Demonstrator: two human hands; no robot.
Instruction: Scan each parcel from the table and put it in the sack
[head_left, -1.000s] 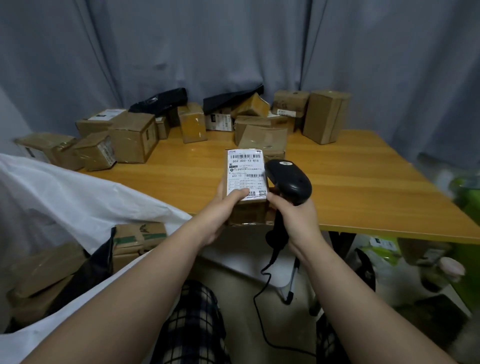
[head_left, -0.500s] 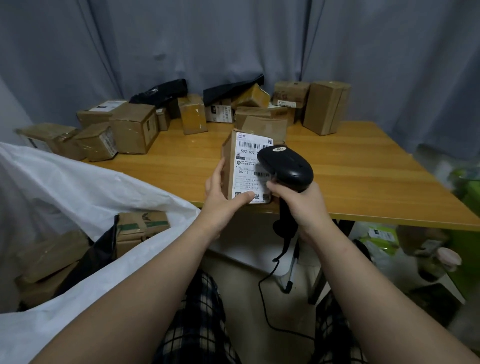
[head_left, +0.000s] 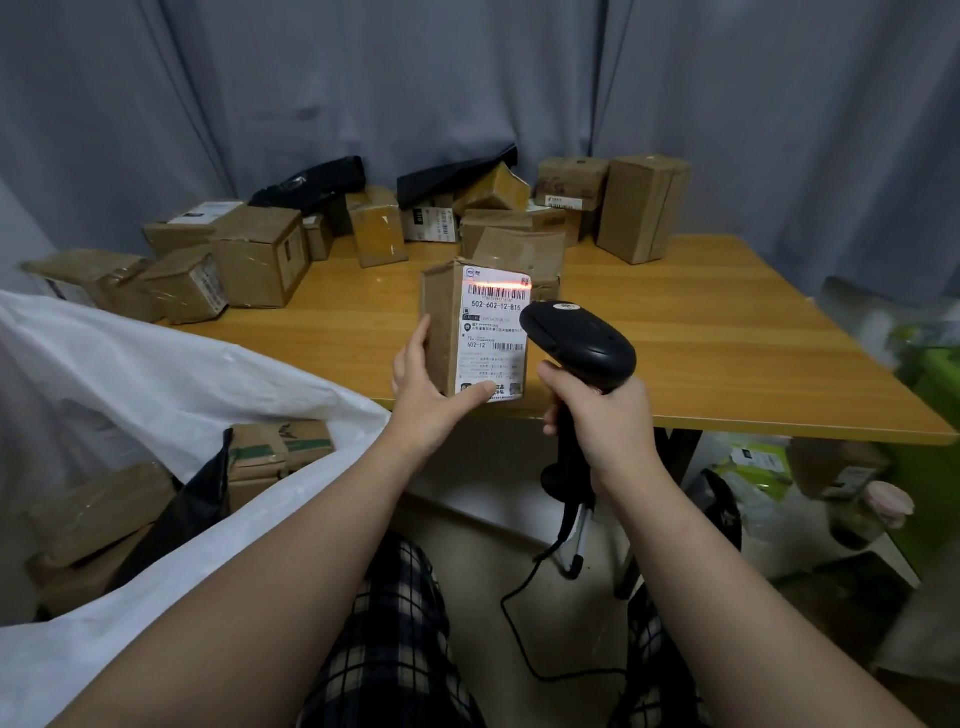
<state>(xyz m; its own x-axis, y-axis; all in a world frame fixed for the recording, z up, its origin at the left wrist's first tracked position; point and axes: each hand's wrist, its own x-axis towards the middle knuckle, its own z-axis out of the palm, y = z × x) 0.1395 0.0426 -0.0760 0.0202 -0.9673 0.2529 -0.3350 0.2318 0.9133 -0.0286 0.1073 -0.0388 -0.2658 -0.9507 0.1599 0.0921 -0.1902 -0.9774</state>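
Since half a second ago the small brown cardboard parcel (head_left: 441, 332) has been lifted a touch and squared up, and the black handheld barcode scanner (head_left: 582, 343) has dropped lower and to the right, so the top of the white shipping label (head_left: 493, 332) is uncovered and a red scan line (head_left: 496, 283) now lies across its upper barcode. The left hand (head_left: 431, 395) grips the parcel by its lower end only, thumb pressed on the label's bottom edge and fingers curled behind the left side. The right hand (head_left: 602, 415) is wrapped round the scanner's handle; I cannot quite tell whether a finger sits on the trigger. The parcel stands upright in the air over the near edge of the wooden worktop (head_left: 727, 364), just left of the scanner's head. That beam rides high on the bars and slightly askew, so a small wobble could spoil the read. With such a low grip the box could tip forward, and the trailing black cable (head_left: 524, 623) might snag a knee on the swing left to the white plastic sack (head_left: 156, 374). The box looks worn, its top corner crumpled, the label printed 502-602-12-815.
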